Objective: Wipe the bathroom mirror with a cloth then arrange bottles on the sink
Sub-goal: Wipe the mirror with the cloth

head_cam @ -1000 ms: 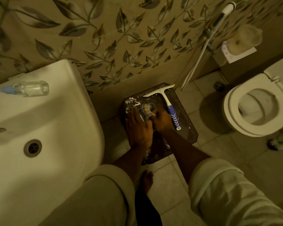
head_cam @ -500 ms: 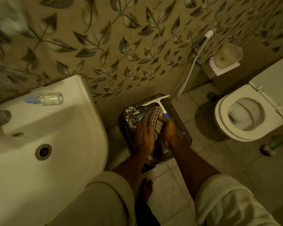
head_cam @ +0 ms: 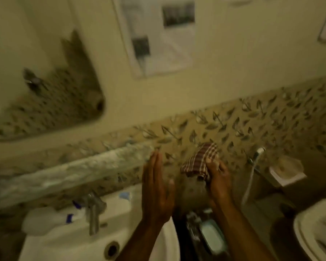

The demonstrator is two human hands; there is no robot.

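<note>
The frame is blurred by motion. My right hand (head_cam: 217,176) grips a red-and-white checked cloth (head_cam: 200,160), held up in front of the leaf-patterned wall. My left hand (head_cam: 156,187) is raised beside it, fingers straight and together, holding nothing. The mirror (head_cam: 45,87) hangs at the upper left above a marble shelf (head_cam: 70,174). Below, the white sink (head_cam: 68,240) carries a tap (head_cam: 93,213), a white bottle (head_cam: 43,220) lying at its back left, and a clear bottle with a blue cap (head_cam: 124,195) at its back right.
A dark box (head_cam: 199,234) with a light-coloured item in it sits on the floor right of the sink. A toilet (head_cam: 316,234) stands at the lower right, with a spray hose (head_cam: 252,174) and paper holder (head_cam: 284,172) on the wall. A paper sheet (head_cam: 158,34) hangs above.
Both hands rose from the floor box to chest height, the right one carrying the checked cloth. My view swung up from the floor to the wall, shelf and mirror.
</note>
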